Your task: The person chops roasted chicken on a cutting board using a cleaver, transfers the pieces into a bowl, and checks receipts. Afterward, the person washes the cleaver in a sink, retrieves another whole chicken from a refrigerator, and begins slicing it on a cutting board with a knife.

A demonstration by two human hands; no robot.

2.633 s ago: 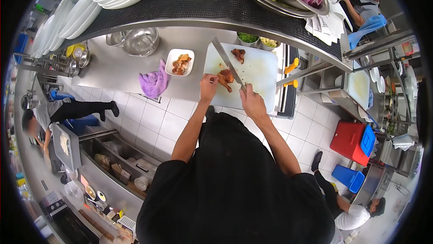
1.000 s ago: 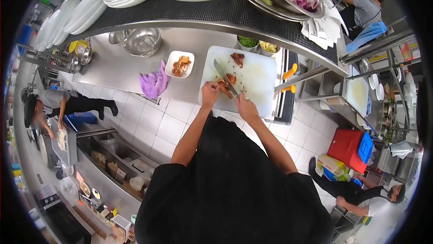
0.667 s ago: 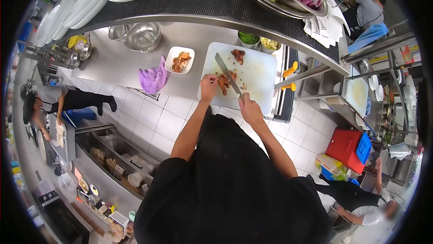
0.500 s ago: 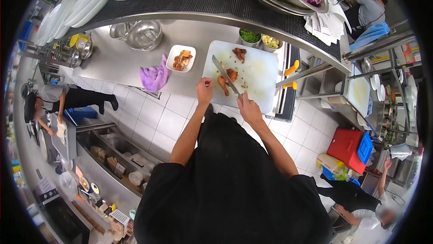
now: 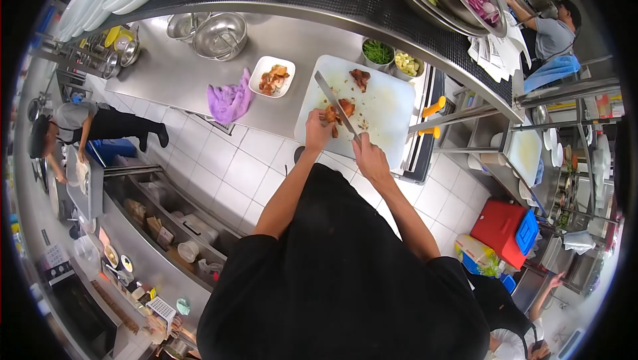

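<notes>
My right hand (image 5: 371, 160) is closed round the handle of a long kitchen knife (image 5: 335, 104), whose blade slants up and left across the white cutting board (image 5: 389, 117). Under and beside the blade lies browned roast chicken (image 5: 340, 110). My left hand (image 5: 318, 130) is at the board's left edge, its fingers closed on the near part of that chicken, left of the blade. A second dark chicken piece (image 5: 359, 79) rests farther back among crumbs. Left of the board stands a square white bowl (image 5: 287, 87) holding cut chicken pieces (image 5: 273, 80).
A purple cloth (image 5: 229, 102) lies by the counter's front edge, with metal bowls (image 5: 220, 35) behind. Tubs of chopped greens (image 5: 377, 52) and pale pieces (image 5: 406, 63) stand behind the board. A shelf (image 5: 299, 7) with plates overhangs the back. Other people work left, upper right and lower right.
My left hand has moved right and forward from beside the board onto the chicken. The knife still lies across the chicken in my right hand. The view has shifted slightly.
</notes>
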